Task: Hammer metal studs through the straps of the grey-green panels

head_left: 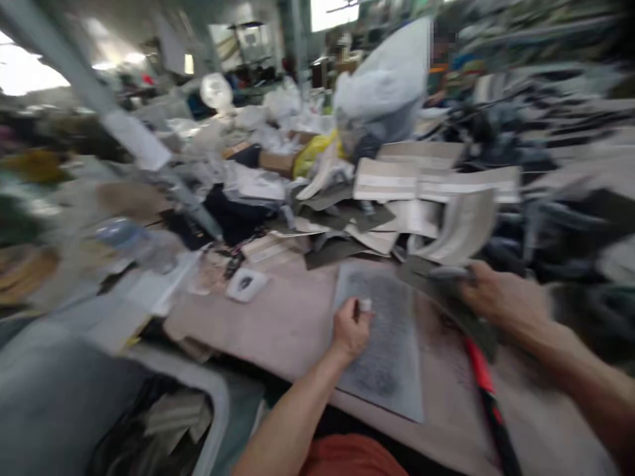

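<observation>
My left hand [351, 328] is closed in a loose fist on a grey patterned sheet [384, 357] that lies flat on the brown table [278, 317]; a small white thing shows at its fingertips. My right hand [496, 294] grips a dark grey flat piece [446, 291] at the sheet's upper right corner. The picture is smeared by motion.
A heap of grey and white cut pieces [421, 192] lies behind the sheet. A red and black stick [489, 390] lies under my right forearm. Left are a plastic bottle [124, 238], a grey bin [163, 410] and clutter. A person with a white bag [387, 79] stands far back.
</observation>
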Available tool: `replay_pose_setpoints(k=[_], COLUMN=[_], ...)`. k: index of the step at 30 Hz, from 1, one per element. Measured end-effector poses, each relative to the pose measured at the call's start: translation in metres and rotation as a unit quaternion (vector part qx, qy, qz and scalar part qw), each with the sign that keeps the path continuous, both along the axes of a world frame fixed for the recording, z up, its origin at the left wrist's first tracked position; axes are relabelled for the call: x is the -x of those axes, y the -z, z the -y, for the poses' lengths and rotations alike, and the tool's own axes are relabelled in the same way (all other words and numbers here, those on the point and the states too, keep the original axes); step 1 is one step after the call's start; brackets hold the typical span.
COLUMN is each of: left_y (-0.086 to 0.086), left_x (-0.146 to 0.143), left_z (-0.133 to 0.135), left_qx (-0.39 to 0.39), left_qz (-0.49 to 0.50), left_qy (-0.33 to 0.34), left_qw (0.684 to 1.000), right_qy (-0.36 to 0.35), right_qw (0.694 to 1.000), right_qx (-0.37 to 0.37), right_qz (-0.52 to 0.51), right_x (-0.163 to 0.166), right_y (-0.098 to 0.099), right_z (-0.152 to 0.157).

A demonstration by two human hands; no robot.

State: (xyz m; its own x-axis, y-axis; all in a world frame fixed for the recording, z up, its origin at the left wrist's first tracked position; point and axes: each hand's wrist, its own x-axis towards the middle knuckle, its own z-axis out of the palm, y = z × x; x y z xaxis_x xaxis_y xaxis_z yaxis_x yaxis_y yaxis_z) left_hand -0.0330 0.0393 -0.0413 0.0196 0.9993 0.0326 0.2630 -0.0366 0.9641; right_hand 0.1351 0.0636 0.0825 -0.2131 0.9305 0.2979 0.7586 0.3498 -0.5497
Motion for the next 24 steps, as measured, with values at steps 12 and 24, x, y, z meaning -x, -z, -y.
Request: replay_pose_setpoints(k=[12,24], left_y=[0.02,-0.013], left_x=[0.002,-0.064], left_z=[-0.013,-0.013], left_qx=[-0.001,0.064], left_qz=[0.051,0.22], left_qy=[-0.01,0.17], left_qw=[0.999,0.958], right_qy=[0.301,0.291], right_qw=[0.93,0.918], right_qx=[0.213,0.198], right_qz=[0.004,-0.184], right_x=[0.025,0.018], right_y=[0.068,0.092], right_z=[0.115,0.123])
